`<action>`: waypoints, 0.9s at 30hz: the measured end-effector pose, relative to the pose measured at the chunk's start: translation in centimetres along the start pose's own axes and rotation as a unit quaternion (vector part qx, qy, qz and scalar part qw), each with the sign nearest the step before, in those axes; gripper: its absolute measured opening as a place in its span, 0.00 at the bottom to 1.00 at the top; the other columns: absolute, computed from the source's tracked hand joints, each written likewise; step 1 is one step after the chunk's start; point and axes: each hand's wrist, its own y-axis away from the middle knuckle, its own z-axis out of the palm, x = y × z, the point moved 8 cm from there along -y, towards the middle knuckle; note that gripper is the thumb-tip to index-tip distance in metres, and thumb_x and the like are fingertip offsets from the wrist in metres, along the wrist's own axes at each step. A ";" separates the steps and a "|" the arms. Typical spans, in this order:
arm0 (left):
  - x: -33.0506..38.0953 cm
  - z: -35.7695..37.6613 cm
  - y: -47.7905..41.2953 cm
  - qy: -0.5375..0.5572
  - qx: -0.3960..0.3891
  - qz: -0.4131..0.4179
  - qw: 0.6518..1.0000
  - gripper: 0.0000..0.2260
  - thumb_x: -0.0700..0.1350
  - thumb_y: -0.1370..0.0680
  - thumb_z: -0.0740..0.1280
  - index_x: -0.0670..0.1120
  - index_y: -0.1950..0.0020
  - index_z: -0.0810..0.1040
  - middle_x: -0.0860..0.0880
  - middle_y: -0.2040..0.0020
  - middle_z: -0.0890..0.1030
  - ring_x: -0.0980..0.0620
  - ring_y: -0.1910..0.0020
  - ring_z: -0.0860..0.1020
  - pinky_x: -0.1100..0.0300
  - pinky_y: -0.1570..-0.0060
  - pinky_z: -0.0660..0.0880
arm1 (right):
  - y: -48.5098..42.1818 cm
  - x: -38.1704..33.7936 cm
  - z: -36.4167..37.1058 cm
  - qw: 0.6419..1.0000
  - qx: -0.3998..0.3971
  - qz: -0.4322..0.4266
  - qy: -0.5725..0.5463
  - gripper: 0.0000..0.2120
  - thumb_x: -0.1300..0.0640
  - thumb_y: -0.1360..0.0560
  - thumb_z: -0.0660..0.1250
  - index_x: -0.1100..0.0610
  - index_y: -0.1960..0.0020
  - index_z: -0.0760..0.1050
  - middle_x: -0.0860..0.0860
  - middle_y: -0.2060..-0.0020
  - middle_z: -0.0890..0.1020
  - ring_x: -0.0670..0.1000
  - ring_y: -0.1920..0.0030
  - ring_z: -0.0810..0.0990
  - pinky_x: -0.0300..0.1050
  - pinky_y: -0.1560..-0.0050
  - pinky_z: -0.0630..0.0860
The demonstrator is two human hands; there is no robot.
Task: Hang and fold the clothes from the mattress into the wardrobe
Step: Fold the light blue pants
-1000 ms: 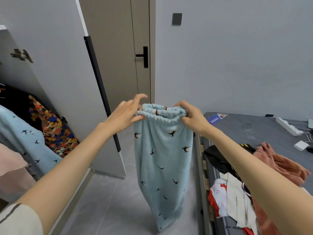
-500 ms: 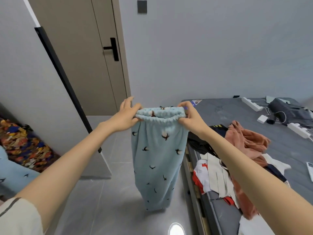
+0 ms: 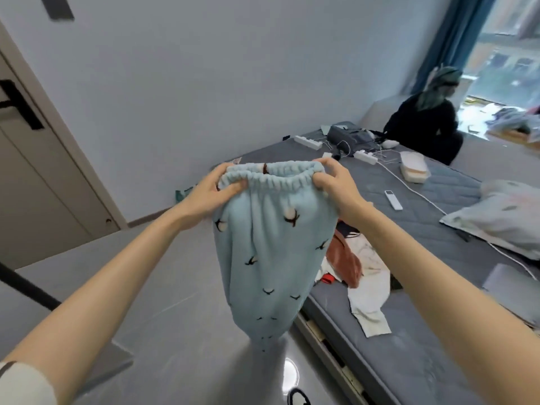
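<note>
Fleece trousers (image 3: 271, 249): pale blue with a bird print, hanging in the air from my hands, over the floor just beside the mattress (image 3: 432, 217).
Left hand (image 3: 209, 197): I pinch the elastic waistband (image 3: 277, 184) at its left end.
Right hand (image 3: 336, 190): I grip its right end.
Mattress: other clothes (image 3: 368, 276) heaped near its edge.

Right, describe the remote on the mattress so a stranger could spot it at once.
Start at the grey mattress. Just right of the right hand, beside the long white cable, lies the remote. It is a slim white bar, unplugged, unlike the wired power strips further back.
</note>
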 end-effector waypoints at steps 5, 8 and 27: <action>3.9 8.7 -3.8 -0.006 -0.081 0.053 0.995 0.07 0.50 0.21 0.67 0.52 0.44 0.76 0.53 0.47 0.81 0.56 0.47 0.78 0.58 0.46 0.75 | 4.9 1.1 -8.7 0.992 0.072 0.095 -0.030 0.07 0.65 0.33 0.58 0.56 0.59 0.71 0.50 0.65 0.74 0.49 0.63 0.72 0.43 0.62 0.69; 5.6 14.3 -5.3 0.040 -0.155 0.045 0.986 0.10 0.51 0.22 0.67 0.50 0.44 0.77 0.51 0.47 0.81 0.53 0.47 0.79 0.59 0.48 0.76 | 8.0 1.4 -12.9 0.986 0.071 0.140 -0.057 0.08 0.67 0.32 0.54 0.56 0.64 0.59 0.49 0.69 0.66 0.47 0.69 0.65 0.41 0.68 0.60; 14.8 41.0 -8.9 -0.007 -0.270 0.219 0.937 0.12 0.46 0.20 0.65 0.42 0.41 0.72 0.52 0.50 0.75 0.59 0.52 0.73 0.77 0.59 0.69 | 20.6 4.4 -34.9 0.880 0.449 0.139 0.067 0.06 0.62 0.27 0.61 0.53 0.55 0.74 0.47 0.60 0.77 0.43 0.62 0.74 0.31 0.72 0.70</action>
